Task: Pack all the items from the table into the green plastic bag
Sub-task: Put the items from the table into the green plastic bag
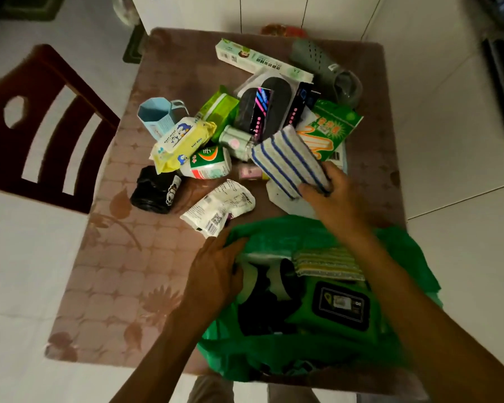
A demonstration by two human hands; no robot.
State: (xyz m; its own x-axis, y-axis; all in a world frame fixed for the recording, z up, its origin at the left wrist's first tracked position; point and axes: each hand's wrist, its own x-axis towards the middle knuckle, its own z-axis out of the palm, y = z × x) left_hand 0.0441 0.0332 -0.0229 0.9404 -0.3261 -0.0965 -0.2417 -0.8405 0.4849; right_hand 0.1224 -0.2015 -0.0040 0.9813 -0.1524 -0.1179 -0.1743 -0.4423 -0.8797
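— Looking down from the head view, I have the green bag (274, 356) at the table's (122, 286) near edge, mouth open. What do you make out inside?

— Only part of it. A yellow sponge pack (326, 264) lies at the far side of the bag's mouth, a green wipes pack (338, 308) nearer, and something dark beside that which I cannot identify. The bag's near edge is blurred.

— And my hands?

— Your left hand (216, 274) curls its fingers over the bag's left rim, gripping the plastic. Your right hand (329, 193), beyond the bag, pinches a blue-striped cloth (285, 161) by its near end; the fingertips are hidden under it.

— The rest of the items?

— Heaped beyond the bag, overlapping: a baby wipes pack (181, 141), a blue cup (157, 114), a black roll (154, 189), a white packet (221, 207) touching the bag's far-left rim, a long box (259, 58) and a grey shoe (326, 65) farthest off. Several are half buried, so I cannot count them.

— Open room?

— Bare tabletop left of the bag. A chair (41, 126) stands off the table's left edge.
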